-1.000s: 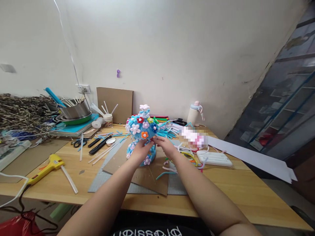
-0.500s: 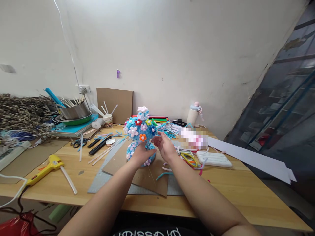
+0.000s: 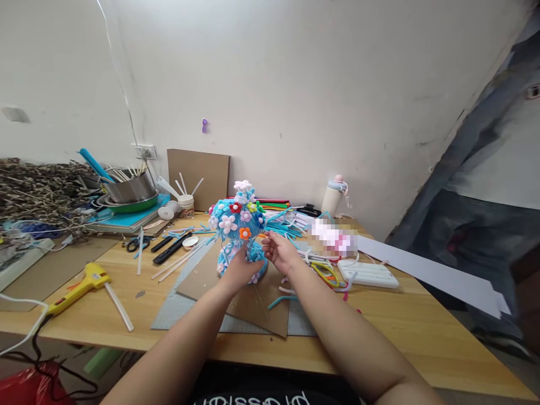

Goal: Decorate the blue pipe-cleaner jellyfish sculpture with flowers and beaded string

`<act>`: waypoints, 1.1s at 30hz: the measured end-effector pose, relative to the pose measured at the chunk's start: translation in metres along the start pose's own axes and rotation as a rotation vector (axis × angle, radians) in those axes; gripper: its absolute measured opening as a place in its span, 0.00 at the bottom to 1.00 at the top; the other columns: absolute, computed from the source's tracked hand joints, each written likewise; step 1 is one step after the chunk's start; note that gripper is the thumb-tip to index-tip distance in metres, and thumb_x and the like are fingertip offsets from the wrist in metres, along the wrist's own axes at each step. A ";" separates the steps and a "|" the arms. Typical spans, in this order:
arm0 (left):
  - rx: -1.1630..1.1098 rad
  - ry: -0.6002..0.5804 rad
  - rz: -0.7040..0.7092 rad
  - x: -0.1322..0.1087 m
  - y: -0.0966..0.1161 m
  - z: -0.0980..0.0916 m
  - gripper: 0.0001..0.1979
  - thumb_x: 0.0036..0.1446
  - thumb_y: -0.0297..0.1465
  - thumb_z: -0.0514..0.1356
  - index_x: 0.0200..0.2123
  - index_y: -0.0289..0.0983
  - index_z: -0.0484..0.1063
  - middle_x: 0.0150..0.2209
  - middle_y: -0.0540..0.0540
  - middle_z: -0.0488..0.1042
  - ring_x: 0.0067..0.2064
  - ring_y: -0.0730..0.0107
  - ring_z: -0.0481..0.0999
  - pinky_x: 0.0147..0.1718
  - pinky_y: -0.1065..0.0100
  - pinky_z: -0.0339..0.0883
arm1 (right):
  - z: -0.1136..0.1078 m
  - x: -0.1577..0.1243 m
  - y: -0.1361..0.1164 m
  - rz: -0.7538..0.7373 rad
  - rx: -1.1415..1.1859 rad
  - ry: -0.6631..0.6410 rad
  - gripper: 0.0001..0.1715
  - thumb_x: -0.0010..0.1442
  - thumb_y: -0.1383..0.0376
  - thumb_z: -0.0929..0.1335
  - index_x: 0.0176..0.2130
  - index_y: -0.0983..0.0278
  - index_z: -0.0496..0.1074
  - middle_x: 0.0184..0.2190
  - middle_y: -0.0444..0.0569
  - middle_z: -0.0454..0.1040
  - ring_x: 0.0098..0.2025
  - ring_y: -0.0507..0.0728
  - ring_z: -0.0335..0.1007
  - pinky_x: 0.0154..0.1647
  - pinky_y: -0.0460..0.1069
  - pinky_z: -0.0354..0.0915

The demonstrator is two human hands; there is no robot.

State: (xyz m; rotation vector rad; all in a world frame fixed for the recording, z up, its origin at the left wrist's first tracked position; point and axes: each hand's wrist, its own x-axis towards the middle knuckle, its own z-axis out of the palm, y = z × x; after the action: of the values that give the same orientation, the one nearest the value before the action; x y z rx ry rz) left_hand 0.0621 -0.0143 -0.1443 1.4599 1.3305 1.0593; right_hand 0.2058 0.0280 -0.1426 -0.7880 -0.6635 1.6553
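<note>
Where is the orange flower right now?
In the head view, the orange flower is just left of centre on the blue craft, below and right of a big pale flower, above the left hand.

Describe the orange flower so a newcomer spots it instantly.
On the wooden table, find the blue craft that the left hand touches. Near the lower edge of its domed upper part, above that hand, is the orange flower; its colour sets it apart from the pale pink flower beside it and the red flower above.
</note>
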 end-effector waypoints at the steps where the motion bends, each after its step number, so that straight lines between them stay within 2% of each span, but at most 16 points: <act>1: 0.012 -0.008 -0.023 -0.002 -0.002 0.000 0.41 0.45 0.31 0.65 0.63 0.34 0.55 0.25 0.52 0.73 0.24 0.72 0.69 0.26 0.70 0.63 | 0.000 0.000 0.000 0.008 0.003 -0.002 0.06 0.61 0.63 0.65 0.35 0.64 0.70 0.21 0.43 0.74 0.19 0.49 0.69 0.18 0.42 0.60; 4: 0.011 -0.012 -0.069 -0.012 -0.007 -0.003 0.46 0.47 0.31 0.64 0.66 0.32 0.46 0.25 0.52 0.72 0.25 0.71 0.71 0.27 0.69 0.64 | -0.001 0.001 0.001 0.044 0.020 0.014 0.03 0.59 0.65 0.67 0.35 0.63 0.69 0.21 0.42 0.73 0.19 0.49 0.68 0.17 0.41 0.57; 6: -0.029 0.009 -0.040 -0.023 -0.010 -0.007 0.47 0.46 0.32 0.65 0.66 0.34 0.48 0.34 0.46 0.76 0.30 0.69 0.74 0.31 0.68 0.66 | -0.004 0.002 0.000 0.074 0.032 0.024 0.04 0.57 0.65 0.68 0.35 0.63 0.69 0.22 0.42 0.73 0.19 0.48 0.66 0.16 0.41 0.56; 9: -0.018 0.051 0.029 -0.043 -0.014 -0.015 0.39 0.43 0.33 0.66 0.61 0.38 0.61 0.50 0.39 0.72 0.39 0.64 0.76 0.35 0.67 0.67 | -0.013 0.002 -0.004 0.105 0.026 0.028 0.12 0.58 0.57 0.66 0.36 0.63 0.69 0.23 0.44 0.73 0.18 0.49 0.64 0.15 0.42 0.53; 12: -0.029 0.068 0.026 -0.061 -0.021 -0.026 0.21 0.44 0.31 0.63 0.45 0.37 0.74 0.49 0.41 0.72 0.41 0.62 0.75 0.38 0.65 0.68 | -0.023 0.005 -0.006 0.088 -0.003 0.093 0.20 0.61 0.49 0.61 0.33 0.63 0.68 0.20 0.43 0.69 0.16 0.50 0.60 0.15 0.43 0.52; 14: -0.126 0.181 -0.059 -0.068 -0.027 -0.033 0.16 0.44 0.28 0.60 0.41 0.37 0.74 0.46 0.41 0.74 0.42 0.61 0.74 0.39 0.65 0.68 | -0.028 0.009 -0.003 0.060 -0.027 0.154 0.20 0.62 0.50 0.59 0.31 0.62 0.68 0.21 0.43 0.69 0.19 0.50 0.63 0.19 0.44 0.59; 16: -0.313 0.360 -0.180 -0.070 -0.032 -0.038 0.19 0.45 0.26 0.59 0.44 0.38 0.69 0.47 0.42 0.72 0.45 0.62 0.74 0.40 0.66 0.68 | -0.029 0.012 0.003 0.060 -0.056 0.181 0.19 0.62 0.52 0.60 0.31 0.62 0.69 0.24 0.45 0.71 0.25 0.51 0.69 0.26 0.45 0.65; 18: -0.533 0.459 -0.277 -0.068 -0.032 -0.040 0.22 0.47 0.25 0.59 0.48 0.39 0.64 0.51 0.42 0.69 0.49 0.66 0.73 0.44 0.68 0.68 | -0.027 0.013 0.009 0.090 -0.085 0.174 0.18 0.62 0.52 0.61 0.33 0.62 0.71 0.28 0.48 0.73 0.32 0.52 0.72 0.31 0.46 0.67; 21: -0.732 0.392 -0.357 -0.064 -0.029 -0.041 0.20 0.50 0.24 0.58 0.48 0.40 0.63 0.51 0.43 0.70 0.52 0.71 0.72 0.52 0.70 0.64 | -0.021 0.011 0.016 0.131 -0.116 0.155 0.17 0.62 0.53 0.62 0.36 0.62 0.72 0.35 0.50 0.75 0.39 0.53 0.73 0.37 0.47 0.68; 25: -0.684 0.348 -0.361 -0.055 -0.024 -0.044 0.22 0.47 0.20 0.58 0.46 0.39 0.64 0.51 0.44 0.71 0.53 0.71 0.72 0.55 0.71 0.61 | -0.016 0.002 0.016 0.145 -0.143 0.161 0.15 0.61 0.54 0.63 0.37 0.62 0.72 0.37 0.49 0.76 0.42 0.52 0.73 0.41 0.47 0.67; 28: -0.611 0.312 -0.338 -0.043 -0.023 -0.052 0.24 0.42 0.18 0.59 0.45 0.38 0.65 0.48 0.43 0.74 0.51 0.68 0.74 0.53 0.69 0.63 | -0.015 -0.004 0.016 0.142 -0.155 0.184 0.10 0.59 0.58 0.65 0.34 0.61 0.71 0.33 0.46 0.76 0.38 0.52 0.73 0.40 0.47 0.66; 31: -0.576 0.254 -0.325 -0.028 -0.023 -0.063 0.26 0.39 0.18 0.60 0.46 0.37 0.65 0.40 0.42 0.77 0.45 0.64 0.77 0.49 0.66 0.68 | -0.013 -0.011 0.021 0.134 -0.160 0.215 0.04 0.55 0.64 0.65 0.31 0.60 0.70 0.28 0.43 0.75 0.34 0.52 0.72 0.37 0.48 0.65; 33: -0.534 0.222 -0.288 -0.016 -0.024 -0.069 0.25 0.39 0.19 0.61 0.45 0.36 0.66 0.35 0.43 0.78 0.41 0.62 0.78 0.45 0.63 0.70 | -0.010 -0.015 0.027 0.121 -0.167 0.229 0.03 0.51 0.67 0.65 0.29 0.60 0.69 0.27 0.42 0.75 0.32 0.52 0.71 0.36 0.47 0.64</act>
State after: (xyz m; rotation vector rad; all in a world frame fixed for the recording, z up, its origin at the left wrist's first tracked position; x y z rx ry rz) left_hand -0.0112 -0.0250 -0.1497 0.7517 1.2352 1.2832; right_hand 0.1993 0.0081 -0.1671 -1.1390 -0.6062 1.6002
